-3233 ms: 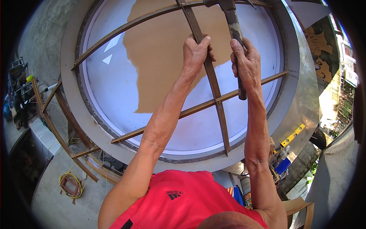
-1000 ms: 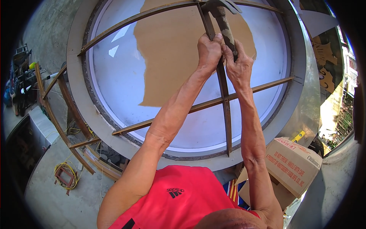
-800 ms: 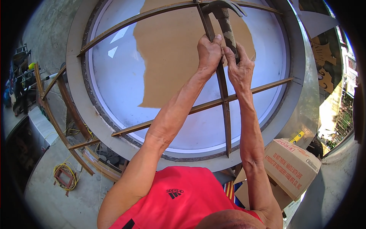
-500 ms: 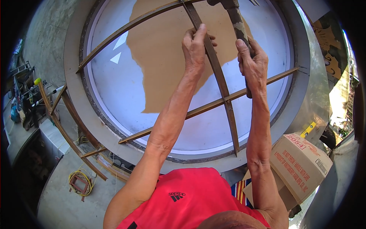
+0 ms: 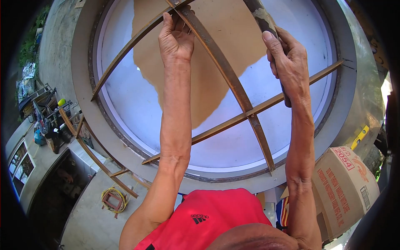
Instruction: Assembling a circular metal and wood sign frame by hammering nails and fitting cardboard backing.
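Observation:
My right hand (image 5: 287, 58) is closed round the dark, worn handle of a hammer (image 5: 263, 17); its head lies beyond the top of the picture. My left hand (image 5: 177, 41), palm showing, grips at the upper joint of a brown metal frame. Its thumb rests on the curved bar (image 5: 133, 41), while the other fingers go behind the long bar (image 5: 221, 66) and are partly hidden. A straight crossbar (image 5: 225, 126) meets the long bar lower down. This frame spans a round grey ring (image 5: 83, 54) with a pale, bluish-white inside and a tan irregular patch (image 5: 196, 87).
At lower right stands a cardboard box (image 5: 346, 187), with a yellow level (image 5: 359, 137) behind it. A loose curved metal frame (image 5: 89, 150) leans at left. Yellow cord round a small brown frame (image 5: 114, 200) lies on the concrete floor. Assorted gear (image 5: 50, 116) sits farther left.
My left hand has left the middle of the long bar and moved up-left to the upper joint, palm now turned into view. My right hand has shifted slightly right with the hammer. The view has turned.

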